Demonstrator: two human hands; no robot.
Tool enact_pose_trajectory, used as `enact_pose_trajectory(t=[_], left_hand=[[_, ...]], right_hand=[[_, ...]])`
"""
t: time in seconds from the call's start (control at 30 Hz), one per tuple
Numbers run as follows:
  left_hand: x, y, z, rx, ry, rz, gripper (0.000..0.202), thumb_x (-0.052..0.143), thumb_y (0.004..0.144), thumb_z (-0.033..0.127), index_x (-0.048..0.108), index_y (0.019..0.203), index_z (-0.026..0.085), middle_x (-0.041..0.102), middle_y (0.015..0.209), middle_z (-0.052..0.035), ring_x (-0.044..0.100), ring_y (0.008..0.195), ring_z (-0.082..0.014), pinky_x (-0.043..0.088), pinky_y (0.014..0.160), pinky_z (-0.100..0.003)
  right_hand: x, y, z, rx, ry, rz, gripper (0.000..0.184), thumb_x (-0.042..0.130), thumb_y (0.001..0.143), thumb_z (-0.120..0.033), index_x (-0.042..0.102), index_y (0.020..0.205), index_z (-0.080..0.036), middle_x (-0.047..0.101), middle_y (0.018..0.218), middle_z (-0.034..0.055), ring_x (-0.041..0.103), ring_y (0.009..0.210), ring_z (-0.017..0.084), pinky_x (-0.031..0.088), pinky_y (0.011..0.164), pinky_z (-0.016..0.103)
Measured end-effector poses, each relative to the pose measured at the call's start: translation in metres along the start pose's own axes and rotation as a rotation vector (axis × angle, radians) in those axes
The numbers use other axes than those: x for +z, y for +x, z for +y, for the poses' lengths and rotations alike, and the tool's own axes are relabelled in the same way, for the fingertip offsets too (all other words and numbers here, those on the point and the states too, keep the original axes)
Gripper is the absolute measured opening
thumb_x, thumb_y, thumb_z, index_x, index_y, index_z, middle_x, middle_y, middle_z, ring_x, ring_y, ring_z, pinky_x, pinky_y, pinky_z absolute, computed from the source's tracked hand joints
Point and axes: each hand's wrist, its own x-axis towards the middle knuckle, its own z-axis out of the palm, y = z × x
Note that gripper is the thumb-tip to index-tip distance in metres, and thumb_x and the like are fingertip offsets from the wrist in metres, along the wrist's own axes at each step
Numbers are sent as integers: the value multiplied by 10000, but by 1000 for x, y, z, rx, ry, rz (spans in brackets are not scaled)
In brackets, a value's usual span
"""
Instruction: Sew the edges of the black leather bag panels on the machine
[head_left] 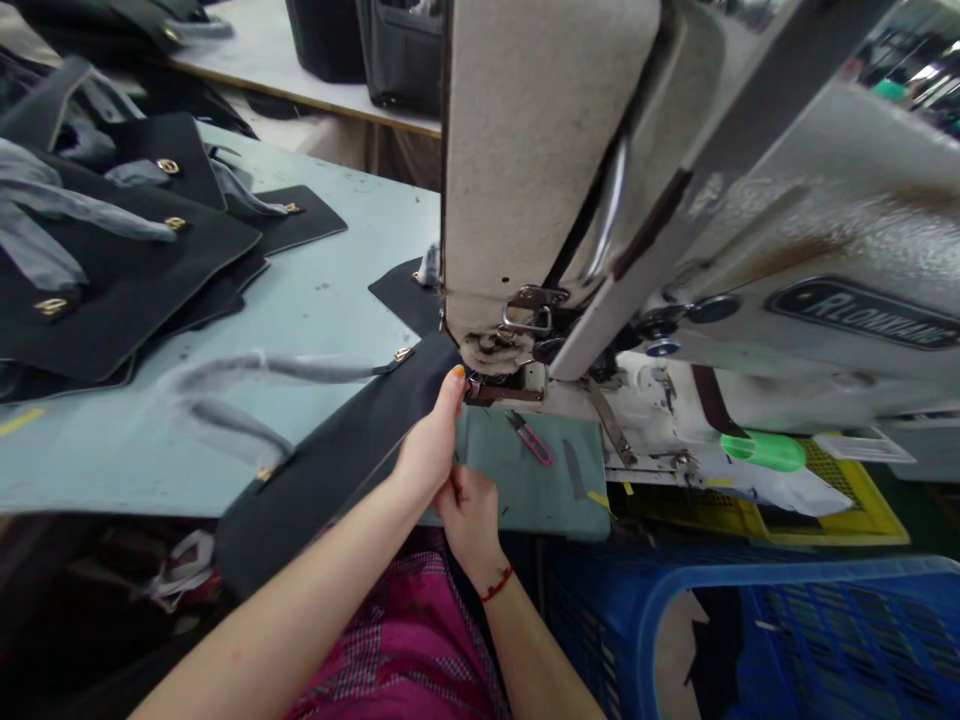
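A black bag panel (330,470) slants over the front of the table beside the sewing machine (547,180). A handle wrapped in grey film (300,368) is fixed to it by gold-coloured fittings. My left hand (431,445) is closed on the panel's right edge, its thumb on top, close by the presser foot area (480,385). Right below it my right hand (471,510) is closed in a fist against the left hand; what its fingers hold is hidden. Pink-handled thread snips (531,438) lie on the green machine bed to the right of both hands.
More black panels with wrapped handles (135,230) are piled at the left of the table. Another panel (405,290) lies behind the machine head. A blue plastic basket (645,600) stands at lower right, a yellow crate (832,520) beyond it. Black bags (401,50) stand on a back shelf.
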Motion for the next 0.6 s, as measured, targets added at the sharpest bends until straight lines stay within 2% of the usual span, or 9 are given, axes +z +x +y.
enact_pose_trajectory(t=[0.1,0.2,0.3,0.4,0.47,0.5,0.53,0.6], left_hand=[[12,-7,-5,-53,39,169,506,594,776,686,694,816,191,641,674,-56,633,791,-254,439,657,-322],[21,-16,-8,-4,-63,192,447,543,848,629,647,759,203,591,670,-29,590,717,-193,432,649,-288],[14,-43,-11,73,-216,95,378,518,897,549,574,736,212,471,632,18,451,580,-136,396,573,-259],[-17,-81,-3,188,-187,-88,217,570,902,431,590,826,229,501,713,12,459,637,-136,419,598,-246],[-44,-94,19,269,-101,-184,140,603,887,379,613,951,255,577,827,-7,517,701,-150,457,628,-252],[-57,-91,36,344,-29,-206,153,614,880,363,614,994,261,609,904,-20,553,766,-162,484,680,-263],[-68,-82,56,426,92,-230,167,607,887,361,620,1015,255,630,948,-27,580,826,-169,500,747,-274],[-78,-45,99,546,473,-339,233,629,870,361,648,1053,218,671,1028,-40,615,938,-188,501,893,-328]], right_hand=[[0,1,0,11,54,53,149,520,811,-194,606,691,-173,660,682,35,553,619,154,376,565,244],[-6,5,-7,62,192,132,165,506,859,-246,631,785,-168,681,764,50,588,698,171,437,611,252],[-20,14,-25,120,322,225,281,429,950,-337,648,985,-165,699,893,73,631,763,173,492,623,249],[-32,27,-51,123,377,249,363,403,979,-422,653,1003,-161,697,882,78,647,729,161,493,559,226],[-32,39,-67,110,384,182,427,400,979,-485,658,890,-156,675,780,60,632,660,147,472,527,214],[-30,45,-73,105,385,142,459,406,971,-520,646,825,-158,653,720,44,613,616,138,454,509,208],[-26,51,-78,99,380,110,485,421,958,-555,623,759,-161,623,665,28,590,574,127,432,493,204],[-16,61,-84,70,332,120,520,470,926,-593,534,626,-173,544,571,-6,536,517,108,389,480,199]])
